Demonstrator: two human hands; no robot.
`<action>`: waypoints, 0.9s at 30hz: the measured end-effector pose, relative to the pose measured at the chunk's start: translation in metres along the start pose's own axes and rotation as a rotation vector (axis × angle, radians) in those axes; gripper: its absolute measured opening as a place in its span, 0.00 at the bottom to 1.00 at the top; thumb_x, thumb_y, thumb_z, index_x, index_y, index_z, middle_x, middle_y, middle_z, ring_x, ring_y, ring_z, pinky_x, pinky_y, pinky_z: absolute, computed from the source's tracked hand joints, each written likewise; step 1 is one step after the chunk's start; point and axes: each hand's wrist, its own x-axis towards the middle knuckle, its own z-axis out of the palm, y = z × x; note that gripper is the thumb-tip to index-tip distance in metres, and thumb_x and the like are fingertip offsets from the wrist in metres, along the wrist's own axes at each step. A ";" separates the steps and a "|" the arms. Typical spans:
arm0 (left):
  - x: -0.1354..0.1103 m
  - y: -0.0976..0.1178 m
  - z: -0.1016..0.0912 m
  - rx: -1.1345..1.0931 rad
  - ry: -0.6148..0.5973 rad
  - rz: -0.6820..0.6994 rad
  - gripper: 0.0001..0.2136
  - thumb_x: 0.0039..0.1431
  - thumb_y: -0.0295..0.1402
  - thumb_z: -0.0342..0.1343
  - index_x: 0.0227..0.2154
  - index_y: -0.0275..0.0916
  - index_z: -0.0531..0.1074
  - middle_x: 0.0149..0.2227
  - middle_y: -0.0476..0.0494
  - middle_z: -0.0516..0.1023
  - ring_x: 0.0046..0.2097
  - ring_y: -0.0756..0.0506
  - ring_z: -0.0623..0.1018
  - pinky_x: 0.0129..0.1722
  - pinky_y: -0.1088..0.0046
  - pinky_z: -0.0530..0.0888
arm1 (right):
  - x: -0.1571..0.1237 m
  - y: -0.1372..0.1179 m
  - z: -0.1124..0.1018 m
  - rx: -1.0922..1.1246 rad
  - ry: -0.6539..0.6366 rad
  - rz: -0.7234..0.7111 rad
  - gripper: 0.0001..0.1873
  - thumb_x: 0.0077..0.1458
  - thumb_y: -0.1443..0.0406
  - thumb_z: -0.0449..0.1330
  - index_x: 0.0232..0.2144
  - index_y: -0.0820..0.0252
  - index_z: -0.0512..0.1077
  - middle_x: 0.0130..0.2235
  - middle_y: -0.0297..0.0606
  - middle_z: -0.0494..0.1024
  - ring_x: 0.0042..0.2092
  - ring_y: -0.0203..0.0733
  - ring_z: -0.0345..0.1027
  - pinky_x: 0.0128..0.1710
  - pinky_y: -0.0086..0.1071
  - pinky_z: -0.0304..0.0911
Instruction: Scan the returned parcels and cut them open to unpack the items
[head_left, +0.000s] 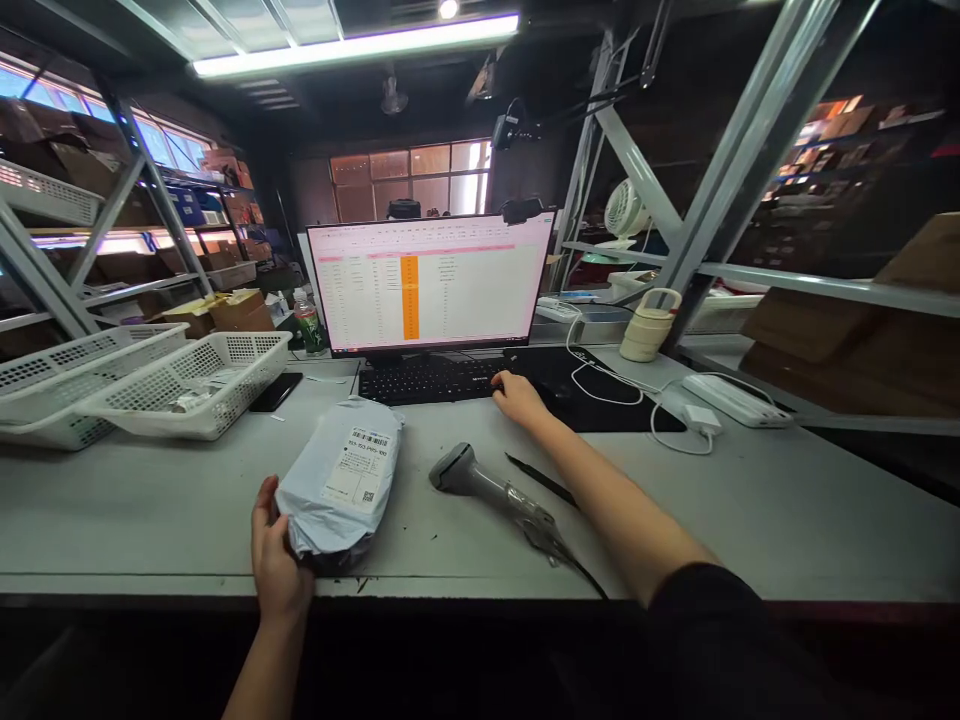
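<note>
A pale blue-white plastic mailer parcel (pixel 307 470) with a printed barcode label lies on the desk, slightly left of the middle. My left hand (pixel 276 560) grips its near left corner, thumb against the side. Farther forward, my right hand (pixel 520 400) rests at the right end of the black keyboard (pixel 427 382), fingers on the keys and holding nothing. Between my hands a grey barcode scanner (pixel 487 487) lies on its side, its cable trailing toward the desk's front edge. Behind the keyboard stands a monitor (pixel 480 300) showing a spreadsheet with an orange column.
White plastic baskets (pixel 217 400) stand at the left, beside a black phone (pixel 276 392). A green-labelled bottle (pixel 307 322) is left of the monitor. On the right are a black mouse mat (pixel 622 412), a cream container (pixel 646 332), a white power strip (pixel 735 400) and loose cables.
</note>
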 end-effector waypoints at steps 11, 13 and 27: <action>-0.039 -0.008 -0.024 0.708 -0.303 0.548 0.21 0.46 0.26 0.60 0.45 0.45 0.79 0.69 0.42 0.53 0.71 0.30 0.44 0.68 0.44 0.44 | -0.158 0.025 0.010 -0.146 -0.124 -0.064 0.27 0.60 0.69 0.50 0.62 0.59 0.65 0.48 0.49 0.77 0.49 0.53 0.72 0.46 0.42 0.66; -0.027 -0.003 -0.022 0.739 -0.363 0.666 0.12 0.48 0.26 0.60 0.36 0.45 0.81 0.59 0.39 0.69 0.70 0.30 0.50 0.68 0.44 0.40 | -0.155 0.023 0.006 -0.093 -0.068 -0.029 0.26 0.58 0.70 0.51 0.59 0.63 0.68 0.51 0.51 0.75 0.51 0.54 0.70 0.48 0.41 0.66; 0.091 0.144 0.055 0.824 -0.731 0.433 0.11 0.54 0.39 0.54 0.28 0.38 0.76 0.29 0.46 0.77 0.33 0.44 0.74 0.32 0.72 0.69 | -0.139 -0.122 -0.050 1.335 -0.296 -0.078 0.24 0.50 0.53 0.65 0.47 0.57 0.71 0.53 0.46 0.75 0.28 0.32 0.63 0.18 0.25 0.50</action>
